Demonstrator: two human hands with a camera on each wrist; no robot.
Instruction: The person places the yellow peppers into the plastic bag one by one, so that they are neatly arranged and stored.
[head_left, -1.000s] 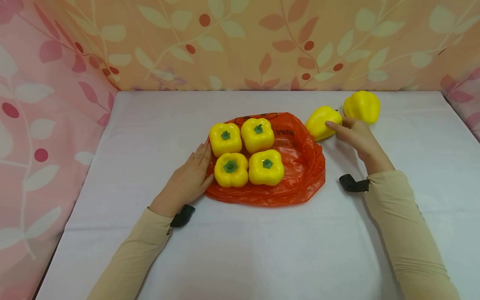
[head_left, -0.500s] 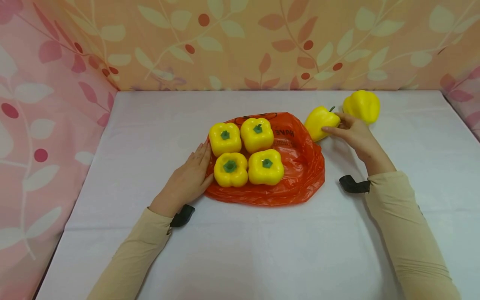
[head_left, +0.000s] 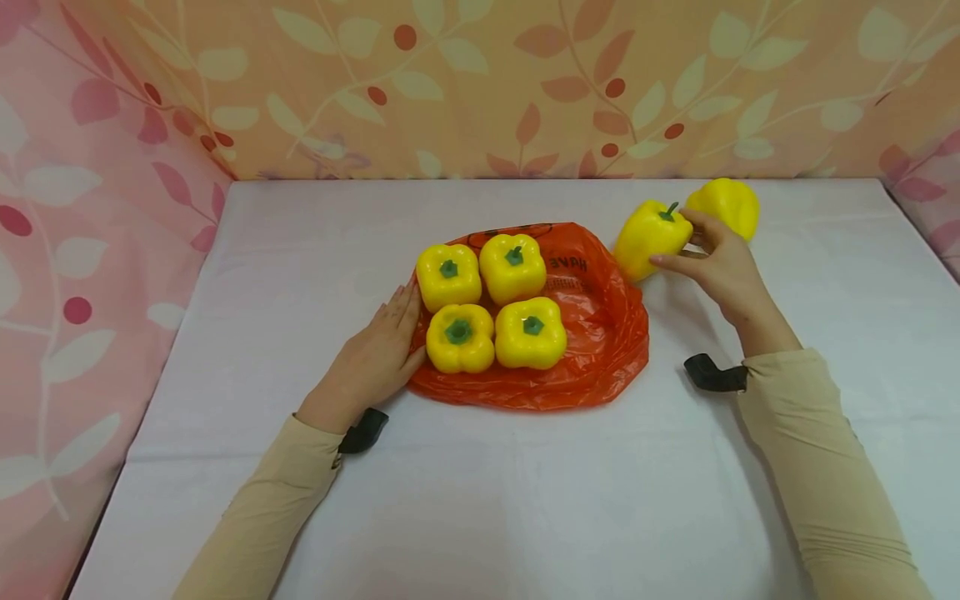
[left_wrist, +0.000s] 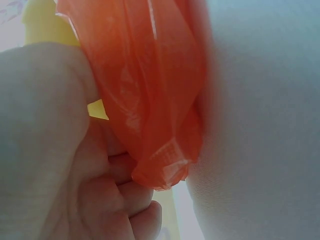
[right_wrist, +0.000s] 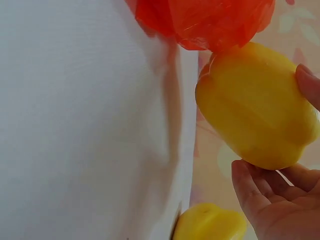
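My right hand (head_left: 726, 271) holds a yellow bell pepper (head_left: 647, 242) between thumb and fingers at the right end of a red plastic bag (head_left: 600, 342). This pepper (right_wrist: 257, 107) is tilted, its green stem pointing up and right in the head view. On the bag's left part stand several yellow bell peppers (head_left: 531, 333), stems up, in two rows. With fingers extended, my left hand (head_left: 371, 358) rests against the bag's left edge, beside the peppers. In the left wrist view, folds of the bag (left_wrist: 145, 95) lie along the fingers and hide part of them.
Another yellow bell pepper (head_left: 727, 204) lies behind my right hand, near the back edge of the white-covered table (head_left: 487, 500). A floral cloth (head_left: 480, 92) hangs behind the table. A black wrist mount (head_left: 716, 373) sticks out from the right sleeve.
The pepper in my right hand has tipped more upright, so its stem now shows clearly. The right hand has shifted slightly. My left hand stays at the bag's left edge.
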